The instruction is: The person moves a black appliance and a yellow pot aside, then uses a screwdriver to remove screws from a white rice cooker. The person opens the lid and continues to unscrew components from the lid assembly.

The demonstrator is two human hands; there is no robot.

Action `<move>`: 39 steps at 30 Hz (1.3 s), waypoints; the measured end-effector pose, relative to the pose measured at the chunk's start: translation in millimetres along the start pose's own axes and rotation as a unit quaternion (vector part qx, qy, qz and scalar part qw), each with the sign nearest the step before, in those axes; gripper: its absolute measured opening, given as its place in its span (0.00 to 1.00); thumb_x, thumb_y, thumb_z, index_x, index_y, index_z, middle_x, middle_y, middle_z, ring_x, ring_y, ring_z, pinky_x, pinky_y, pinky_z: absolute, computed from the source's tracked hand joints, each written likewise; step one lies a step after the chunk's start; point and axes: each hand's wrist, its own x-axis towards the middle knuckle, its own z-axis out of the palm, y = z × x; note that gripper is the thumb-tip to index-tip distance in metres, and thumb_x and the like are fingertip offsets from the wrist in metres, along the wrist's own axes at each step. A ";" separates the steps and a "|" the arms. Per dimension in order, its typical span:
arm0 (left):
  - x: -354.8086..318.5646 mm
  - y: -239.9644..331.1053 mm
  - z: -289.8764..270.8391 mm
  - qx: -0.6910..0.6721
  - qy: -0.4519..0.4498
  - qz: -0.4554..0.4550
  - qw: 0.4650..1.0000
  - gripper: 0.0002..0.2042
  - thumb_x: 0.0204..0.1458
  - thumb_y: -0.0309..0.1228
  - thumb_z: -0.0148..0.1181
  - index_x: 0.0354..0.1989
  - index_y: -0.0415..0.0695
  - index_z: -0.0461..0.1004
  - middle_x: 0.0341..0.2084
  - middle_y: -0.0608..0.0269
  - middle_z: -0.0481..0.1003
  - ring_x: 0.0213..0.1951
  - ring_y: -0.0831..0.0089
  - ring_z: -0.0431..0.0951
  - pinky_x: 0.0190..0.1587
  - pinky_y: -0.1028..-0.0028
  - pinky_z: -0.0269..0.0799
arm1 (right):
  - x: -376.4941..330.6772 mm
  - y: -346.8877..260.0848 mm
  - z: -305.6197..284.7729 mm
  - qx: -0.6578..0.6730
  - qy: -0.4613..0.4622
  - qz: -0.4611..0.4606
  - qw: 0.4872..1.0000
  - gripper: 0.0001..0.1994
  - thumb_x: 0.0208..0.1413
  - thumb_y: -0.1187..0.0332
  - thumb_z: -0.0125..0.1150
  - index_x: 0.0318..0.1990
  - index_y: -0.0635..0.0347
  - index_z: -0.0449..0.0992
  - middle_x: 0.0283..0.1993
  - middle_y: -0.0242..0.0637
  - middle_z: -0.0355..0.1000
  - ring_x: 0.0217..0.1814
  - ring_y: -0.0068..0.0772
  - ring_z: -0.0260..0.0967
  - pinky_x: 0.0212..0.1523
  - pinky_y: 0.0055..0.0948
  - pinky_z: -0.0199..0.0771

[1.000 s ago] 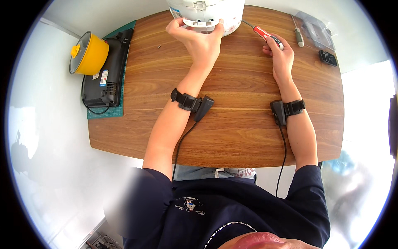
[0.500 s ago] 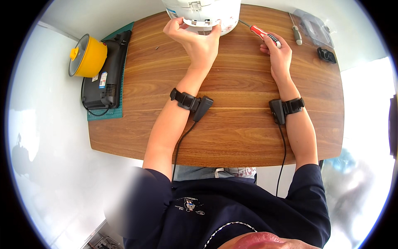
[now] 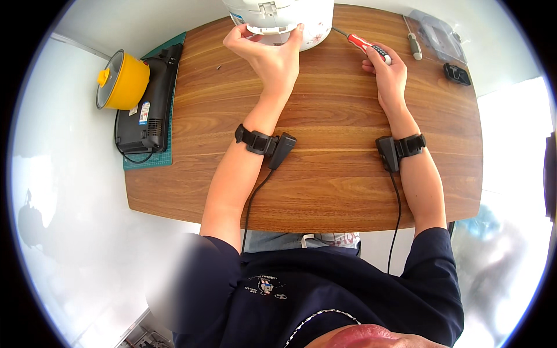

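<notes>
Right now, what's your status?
Left fingers holding curved white strip at rounded white appliance. Right fingers holding red-handled screwdriver. Round yellow pot off left, clear.

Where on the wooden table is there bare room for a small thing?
Between the left forearm and right forearm; also between the left forearm and green mat, avoiding the tiny dark piece. Crowded: the far middle, with white appliance and red screwdriver; far right corner, with clear packaging; left side, with black appliance and yellow pot.

A white, flower-printed appliance (image 3: 315,18) sits at the surface's (image 3: 331,145) far edge; right of it, a red-handled screwdriver (image 3: 360,42) slants toward it.
</notes>
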 end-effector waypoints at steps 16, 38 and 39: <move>0.3 7.3 -2.0 -0.006 0.001 -0.037 0.999 0.43 0.45 0.34 0.82 0.55 0.36 0.48 0.53 0.51 0.53 0.55 0.62 0.62 0.56 0.59 0.66 | 0.9 0.6 -0.1 -0.009 0.000 0.003 1.000 0.18 0.60 0.65 0.70 0.52 0.70 0.80 0.39 0.37 0.79 0.34 0.24 0.80 0.39 0.22 0.82; -2.7 -7.8 -0.5 0.001 0.023 0.019 1.000 0.42 0.47 0.35 0.80 0.58 0.38 0.49 0.53 0.47 0.56 0.57 0.60 0.63 0.61 0.58 0.66 | -1.3 -3.0 1.0 -0.012 0.003 -0.003 1.000 0.20 0.60 0.64 0.71 0.53 0.71 0.79 0.38 0.37 0.80 0.34 0.23 0.80 0.39 0.22 0.81; -2.7 -8.5 -0.7 0.003 0.023 0.018 1.000 0.42 0.47 0.36 0.80 0.58 0.38 0.49 0.53 0.47 0.56 0.57 0.60 0.63 0.61 0.58 0.66 | -0.9 -2.6 0.9 -0.012 0.003 -0.003 1.000 0.20 0.60 0.64 0.71 0.53 0.71 0.79 0.38 0.37 0.80 0.34 0.23 0.80 0.39 0.22 0.80</move>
